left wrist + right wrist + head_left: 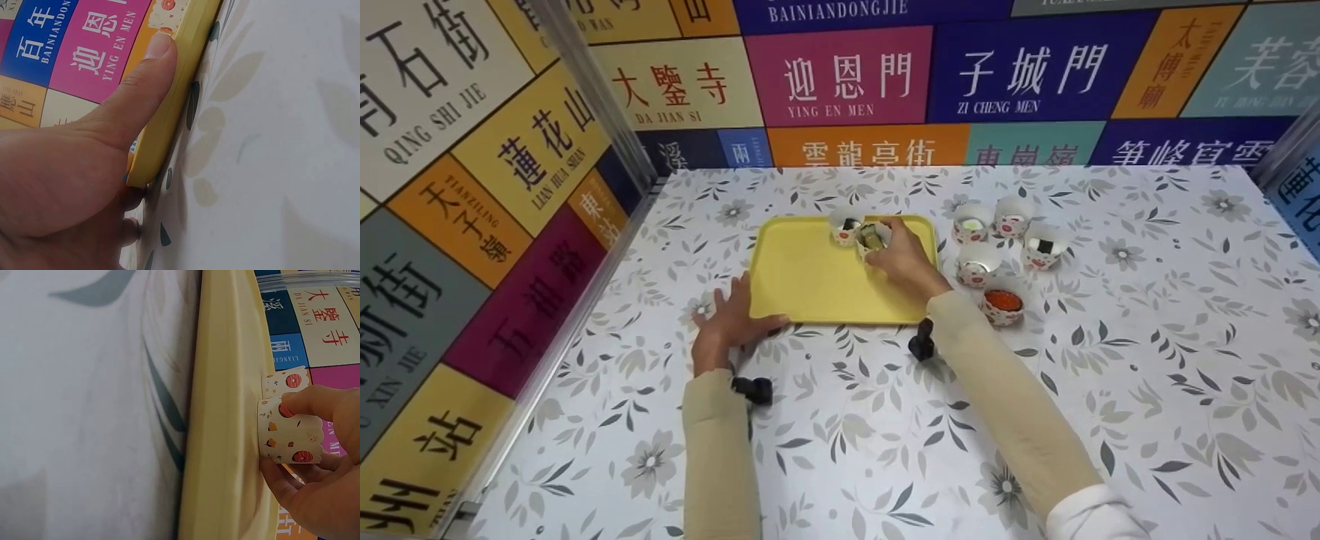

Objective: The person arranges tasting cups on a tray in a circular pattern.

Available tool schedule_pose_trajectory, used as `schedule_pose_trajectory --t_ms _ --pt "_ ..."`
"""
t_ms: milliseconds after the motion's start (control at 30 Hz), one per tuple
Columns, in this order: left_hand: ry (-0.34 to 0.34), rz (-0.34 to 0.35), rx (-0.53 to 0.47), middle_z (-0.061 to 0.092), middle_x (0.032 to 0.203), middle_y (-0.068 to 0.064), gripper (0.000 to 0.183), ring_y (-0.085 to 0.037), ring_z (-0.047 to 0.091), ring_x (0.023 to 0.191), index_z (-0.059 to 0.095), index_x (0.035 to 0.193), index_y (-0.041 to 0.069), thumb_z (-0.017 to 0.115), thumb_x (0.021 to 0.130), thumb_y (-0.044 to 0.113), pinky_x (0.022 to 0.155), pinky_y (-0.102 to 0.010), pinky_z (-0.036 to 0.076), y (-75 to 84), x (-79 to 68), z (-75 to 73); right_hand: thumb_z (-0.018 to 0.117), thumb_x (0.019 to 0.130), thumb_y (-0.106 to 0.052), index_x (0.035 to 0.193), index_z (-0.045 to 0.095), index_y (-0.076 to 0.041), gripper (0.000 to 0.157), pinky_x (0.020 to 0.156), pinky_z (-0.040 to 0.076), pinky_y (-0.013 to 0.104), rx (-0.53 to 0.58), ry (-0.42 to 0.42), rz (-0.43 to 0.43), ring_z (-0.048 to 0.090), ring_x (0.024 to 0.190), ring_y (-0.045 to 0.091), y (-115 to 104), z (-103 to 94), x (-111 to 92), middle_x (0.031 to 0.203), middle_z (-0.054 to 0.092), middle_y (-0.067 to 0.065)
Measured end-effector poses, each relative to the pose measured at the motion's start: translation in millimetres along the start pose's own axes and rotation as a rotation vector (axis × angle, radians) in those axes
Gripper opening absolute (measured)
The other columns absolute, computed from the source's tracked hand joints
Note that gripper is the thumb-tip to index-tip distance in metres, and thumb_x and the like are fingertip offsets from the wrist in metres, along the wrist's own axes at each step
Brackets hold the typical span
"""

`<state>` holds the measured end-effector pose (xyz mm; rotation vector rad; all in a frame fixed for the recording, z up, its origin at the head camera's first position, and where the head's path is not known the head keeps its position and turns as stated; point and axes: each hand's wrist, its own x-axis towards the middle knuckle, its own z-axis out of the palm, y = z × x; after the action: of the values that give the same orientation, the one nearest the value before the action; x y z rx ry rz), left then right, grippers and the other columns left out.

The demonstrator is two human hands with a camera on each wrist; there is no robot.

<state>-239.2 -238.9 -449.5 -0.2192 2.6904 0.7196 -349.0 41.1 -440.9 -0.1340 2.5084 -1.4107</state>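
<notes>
A yellow rectangular tray point(810, 281) lies on the patterned tabletop. My left hand point(729, 326) is at its near left corner; the thumb point(146, 76) rests along the near rim, and the other fingers spread beside the left edge. With thumb and fingers, my right hand point(904, 259) pinches a printed paper cup point(287, 433) over the tray's far right part. Greenish pieces show inside that cup point(873, 238). Just left of it on the tray stands another paper cup point(846, 229) with something dark in it.
Right of the tray stand several paper cups: one with orange-red contents point(1003, 301), one with a black piece point(1042, 249), one with a pale green item point(972, 225), and two whitish ones point(976, 266). Panels with printed characters point(840, 75) border the table.
</notes>
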Motion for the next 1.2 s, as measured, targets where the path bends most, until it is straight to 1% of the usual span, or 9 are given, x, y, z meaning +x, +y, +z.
schedule_pose_trajectory --t_ms 200,333,533,600,700,767,833,1000,1200 --pt "-0.010 0.005 -0.003 -0.008 0.170 -0.016 0.114 -0.044 -0.014 0.154 -0.008 0.162 0.014 0.064 0.088 0.062 0.114 -0.078 -0.010 -0.3 -0.3 -0.3 0.067 0.090 -0.012 0.158 0.025 -0.013 0.079 0.107 0.042 0.040 0.033 -0.007 0.016 0.043 0.139 0.025 -1 0.1 -1 0.162 0.033 0.014" --pt "-0.018 -0.001 0.000 -0.009 0.169 -0.016 0.114 -0.043 -0.015 0.154 -0.009 0.162 0.014 0.063 0.088 0.064 0.114 -0.077 -0.011 -0.1 0.9 -0.1 0.068 0.090 -0.011 0.157 0.026 -0.012 0.080 0.111 0.041 0.041 0.018 0.003 0.017 0.042 0.141 0.025 -1 -0.5 0 0.162 0.034 0.015" --pt "-0.019 -0.001 0.010 -0.009 0.169 -0.017 0.115 -0.045 -0.014 0.154 -0.009 0.162 0.014 0.062 0.088 0.066 0.114 -0.077 -0.010 -0.7 2.6 0.0 0.071 0.088 -0.010 0.156 0.028 -0.011 0.081 0.117 0.038 0.040 0.047 0.019 0.015 0.039 0.145 0.027 -3 -1.7 -1 0.161 0.035 0.015" --pt "-0.019 -0.003 0.012 -0.010 0.169 -0.017 0.115 -0.045 -0.014 0.154 -0.010 0.162 0.015 0.061 0.088 0.066 0.114 -0.077 -0.010 -1.1 3.0 0.2 0.072 0.088 -0.009 0.156 0.029 -0.011 0.081 0.117 0.039 0.040 0.054 0.026 0.008 0.039 0.145 0.028 -4 -2.4 -2 0.161 0.035 0.015" --pt "-0.019 -0.014 0.011 -0.010 0.169 -0.016 0.115 -0.044 -0.014 0.154 -0.010 0.162 0.015 0.062 0.087 0.067 0.115 -0.076 -0.011 -1.5 2.5 0.6 0.074 0.087 -0.009 0.155 0.030 -0.010 0.081 0.115 0.041 0.040 0.047 0.039 -0.001 0.043 0.141 0.030 -5 -4.4 -4 0.159 0.036 0.015" --pt "-0.020 -0.016 0.010 -0.010 0.169 -0.016 0.116 -0.044 -0.014 0.154 -0.010 0.162 0.015 0.062 0.087 0.067 0.115 -0.075 -0.011 -1.0 2.2 1.3 0.075 0.087 -0.009 0.155 0.031 -0.010 0.080 0.113 0.043 0.041 0.050 0.044 0.001 0.046 0.137 0.030 -6 -7.1 -7 0.157 0.038 0.015" --pt "-0.020 -0.017 0.013 -0.010 0.169 -0.016 0.116 -0.044 -0.014 0.154 -0.009 0.162 0.014 0.062 0.087 0.067 0.115 -0.076 -0.011 -0.6 1.8 1.7 0.076 0.087 -0.010 0.154 0.032 -0.010 0.080 0.112 0.043 0.041 0.044 0.046 0.002 0.046 0.135 0.030 -8 -10.5 -10 0.155 0.040 0.014" --pt "-0.022 -0.004 0.018 -0.011 0.169 -0.017 0.116 -0.045 -0.015 0.154 -0.010 0.161 0.014 0.061 0.088 0.067 0.114 -0.077 -0.011 -0.9 1.4 0.7 0.072 0.090 -0.010 0.154 0.033 -0.009 0.075 0.113 0.043 0.043 0.027 0.044 -0.041 0.042 0.142 0.030 -13 -20.4 -17 0.153 0.043 0.014" --pt "-0.029 0.008 0.025 -0.010 0.169 -0.018 0.117 -0.046 -0.014 0.154 -0.011 0.161 0.014 0.062 0.087 0.067 0.114 -0.078 -0.009 -0.7 0.8 -0.1 0.069 0.093 -0.013 0.153 0.035 -0.008 0.069 0.114 0.043 0.043 0.020 0.065 -0.080 0.042 0.143 0.032 -14 -30.9 -28 0.153 0.043 0.015"
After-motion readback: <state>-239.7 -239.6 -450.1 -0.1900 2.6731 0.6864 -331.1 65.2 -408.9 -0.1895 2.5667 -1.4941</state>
